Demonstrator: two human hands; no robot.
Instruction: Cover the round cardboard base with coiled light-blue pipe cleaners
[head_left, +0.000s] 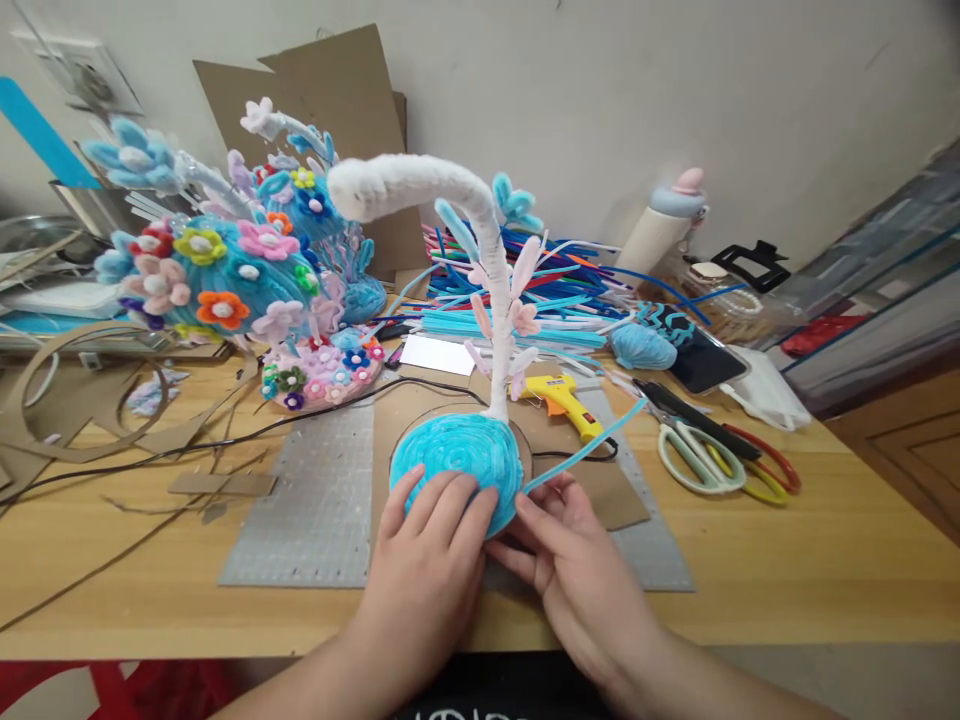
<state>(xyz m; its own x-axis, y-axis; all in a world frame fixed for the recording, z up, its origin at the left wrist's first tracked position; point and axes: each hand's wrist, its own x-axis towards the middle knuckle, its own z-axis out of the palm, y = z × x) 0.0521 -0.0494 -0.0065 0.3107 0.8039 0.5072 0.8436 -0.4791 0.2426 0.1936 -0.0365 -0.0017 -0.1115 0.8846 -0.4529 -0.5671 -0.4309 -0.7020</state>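
One blue strip (589, 450), pinched right at the edge of a blue disc (457, 447)

Got the strip angling out from the disc's near right edge, long axis running away from the body and off to the right. Definitely closest to the right hand (576, 555), with thumb and fingers pinched on the lower end. Can't tell from here about any join between that end and the disc.

Got the left hand (435, 535) just beside the right, laid back-up with fingers over the near part of the disc. Can't see the left thumb, so can't tell about a proper grip underneath.

As for the disc: sitting straight ahead of the body, coiled face up. Note the white stem (498, 320) rising at its far right edge, then arching over to the left up top.

Surface-wise, looking at a wooden bench (840, 560) with a grey cutting mat (300, 530) and some cardboard (624, 505) under the disc. Also got a yellow glue gun (576, 410) just past the disc, scissors (701, 460) farther right, and a heap of fuzzy sticks (450, 323) toward the wall (555, 120). Spotting a flower-covered blue piece (217, 268) off left, too. Pretty crowded back there!
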